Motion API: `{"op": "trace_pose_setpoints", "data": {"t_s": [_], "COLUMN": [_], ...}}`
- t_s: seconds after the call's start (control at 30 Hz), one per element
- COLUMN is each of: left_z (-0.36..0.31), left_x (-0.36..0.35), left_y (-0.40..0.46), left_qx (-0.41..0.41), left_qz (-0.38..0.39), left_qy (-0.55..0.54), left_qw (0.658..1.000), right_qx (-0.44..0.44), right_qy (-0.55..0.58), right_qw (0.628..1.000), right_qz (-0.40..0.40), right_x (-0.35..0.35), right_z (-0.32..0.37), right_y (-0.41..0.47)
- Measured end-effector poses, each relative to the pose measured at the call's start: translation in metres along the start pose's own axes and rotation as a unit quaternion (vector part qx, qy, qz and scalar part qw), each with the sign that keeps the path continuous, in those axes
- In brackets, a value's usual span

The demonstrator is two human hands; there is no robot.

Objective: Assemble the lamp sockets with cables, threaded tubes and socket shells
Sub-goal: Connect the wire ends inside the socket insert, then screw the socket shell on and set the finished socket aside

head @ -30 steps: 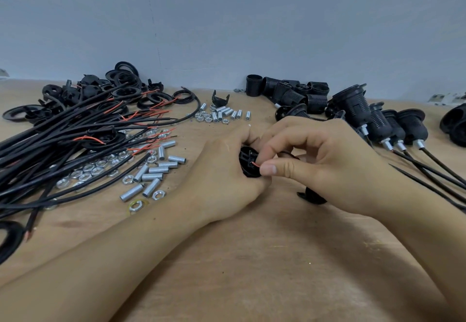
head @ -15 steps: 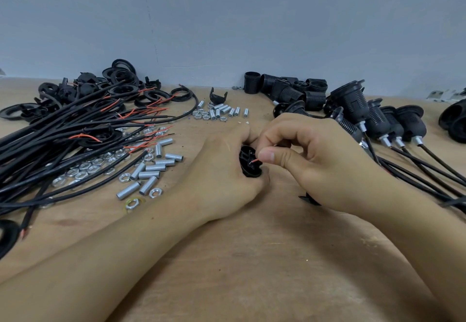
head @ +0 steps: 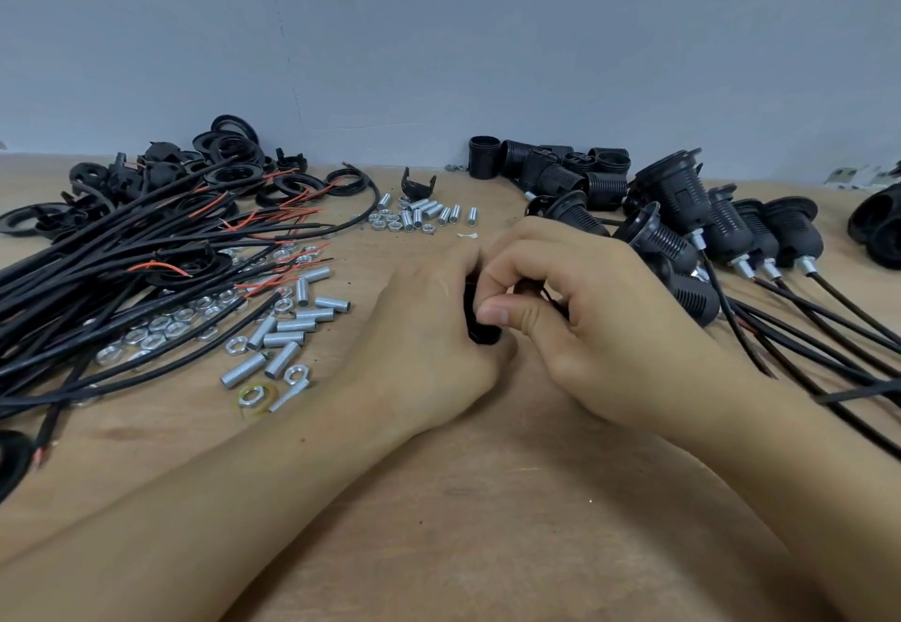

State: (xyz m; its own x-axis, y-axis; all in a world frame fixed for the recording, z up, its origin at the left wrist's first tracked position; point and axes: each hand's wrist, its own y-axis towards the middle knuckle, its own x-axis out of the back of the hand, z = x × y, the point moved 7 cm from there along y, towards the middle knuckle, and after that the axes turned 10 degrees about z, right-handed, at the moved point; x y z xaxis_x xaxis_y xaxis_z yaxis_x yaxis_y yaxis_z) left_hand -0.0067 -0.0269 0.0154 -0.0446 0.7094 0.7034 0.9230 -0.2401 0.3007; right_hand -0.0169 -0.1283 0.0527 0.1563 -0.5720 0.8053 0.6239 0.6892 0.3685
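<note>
Several finished sockets (head: 721, 226) lie toward the tabletop's right edge. My left hand (head: 419, 343) grips a black socket part (head: 480, 334) and my right hand (head: 595, 324) pinches at it; many cables (head: 122, 280) and threaded tubes (head: 292, 329) wait.

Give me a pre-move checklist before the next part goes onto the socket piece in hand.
1. Left hand grips the black socket piece: ok.
2. Right hand pinches at that piece: ok.
3. Wires seated inside it: cannot tell, fingers hide them.
4. Threaded tubes lie loose on the table beside the left hand: ok.
5. Socket shells wait at the back: ok.
</note>
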Motion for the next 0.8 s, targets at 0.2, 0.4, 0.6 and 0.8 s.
{"op": "trace_pose_setpoints", "data": {"t_s": [0.2,0.4,0.6,0.8], "left_z": [0.004,0.003,-0.006,-0.003], "left_x": [0.002,0.002,0.012,0.015], "left_y": [-0.001,-0.001,0.001,0.002], "left_qx": [0.003,-0.071,-0.14,-0.123], "left_qz": [0.021,0.095,0.029,-0.015], "left_qy": [-0.017,-0.026,-0.002,0.007], "left_qw": [1.0,0.993,0.99,0.992], "right_qx": [-0.077,-0.135,-0.116,-0.13], "right_qy": [0.117,0.17,0.238,0.265], "right_qw": [0.989,0.974,0.961,0.945], "right_qz": [-0.038,-0.06,-0.081,-0.143], "right_x": [0.002,0.01,0.013,0.023], "right_z": [-0.018,-0.037,-0.038,-0.038], "right_y": [-0.003,-0.003,-0.003,-0.004]}}
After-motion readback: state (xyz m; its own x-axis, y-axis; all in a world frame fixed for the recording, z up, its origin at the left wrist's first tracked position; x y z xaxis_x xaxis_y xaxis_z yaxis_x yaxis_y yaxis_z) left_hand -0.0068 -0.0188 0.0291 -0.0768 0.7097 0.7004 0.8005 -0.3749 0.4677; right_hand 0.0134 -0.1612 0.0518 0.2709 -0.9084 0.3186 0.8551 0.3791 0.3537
